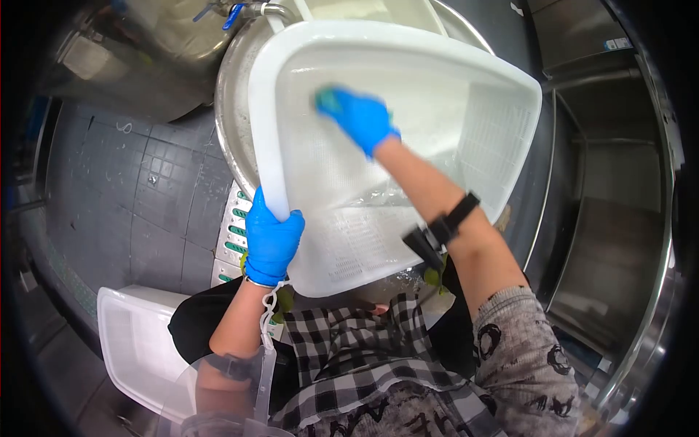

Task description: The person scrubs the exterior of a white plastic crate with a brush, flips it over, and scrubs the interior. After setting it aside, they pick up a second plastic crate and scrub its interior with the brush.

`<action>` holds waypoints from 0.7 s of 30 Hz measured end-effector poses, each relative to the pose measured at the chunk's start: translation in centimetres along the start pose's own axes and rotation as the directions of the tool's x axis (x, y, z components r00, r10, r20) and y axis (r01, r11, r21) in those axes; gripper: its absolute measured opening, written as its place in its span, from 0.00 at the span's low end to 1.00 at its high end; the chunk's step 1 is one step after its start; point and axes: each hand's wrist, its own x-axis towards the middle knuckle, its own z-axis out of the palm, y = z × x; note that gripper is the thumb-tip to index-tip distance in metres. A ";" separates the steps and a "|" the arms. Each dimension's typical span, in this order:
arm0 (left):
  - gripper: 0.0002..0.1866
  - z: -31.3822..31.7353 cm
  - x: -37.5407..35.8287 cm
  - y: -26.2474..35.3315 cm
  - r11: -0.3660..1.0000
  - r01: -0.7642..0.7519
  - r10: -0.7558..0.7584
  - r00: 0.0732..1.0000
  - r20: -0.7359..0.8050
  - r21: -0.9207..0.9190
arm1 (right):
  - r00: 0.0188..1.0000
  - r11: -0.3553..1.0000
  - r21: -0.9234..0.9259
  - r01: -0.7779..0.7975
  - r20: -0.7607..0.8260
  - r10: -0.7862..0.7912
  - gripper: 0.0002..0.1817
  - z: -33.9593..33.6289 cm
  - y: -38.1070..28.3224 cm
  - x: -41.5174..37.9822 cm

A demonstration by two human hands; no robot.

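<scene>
A large white perforated plastic basket (pixel 266 109) lies tilted over a round metal basin (pixel 231 120), its open side facing up. In a blue glove, my left hand (pixel 271 239) grips the basket's rim at the near left corner. My right hand (pixel 360 120), also gloved in blue, is inside the basket with its fingers closed on a green scrubbing pad (pixel 325 99). The pad is blurred and lies against the basket's inner wall. Water glistens on the basket's inner surface near the middle.
A second white basket (pixel 138 342) stands on the floor at the lower left. Behind the basin are a metal tap with a blue handle (pixel 233 16) and a large steel vessel (pixel 138 73). Steel shelving (pixel 611 218) runs along the right. A white and green grate (pixel 231 237) lies beside the basin.
</scene>
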 end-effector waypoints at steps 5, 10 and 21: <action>0.23 0.1 0.4 0.8 0.998 0.024 -0.023 1.000 0.012 -0.065 | 0.999 0.999 -0.002 0.042 0.029 -0.042 0.21 3.9 0.0 -2.8; 0.23 0.3 0.2 0.2 0.998 0.022 -0.020 0.999 0.034 -0.058 | 0.989 0.981 0.124 0.149 -0.029 -0.146 0.19 4.9 1.3 -3.7; 0.22 0.1 0.2 1.4 0.999 -0.013 0.012 1.000 0.015 0.044 | 0.924 0.943 -0.096 0.317 0.253 -0.285 0.19 4.9 0.8 -3.5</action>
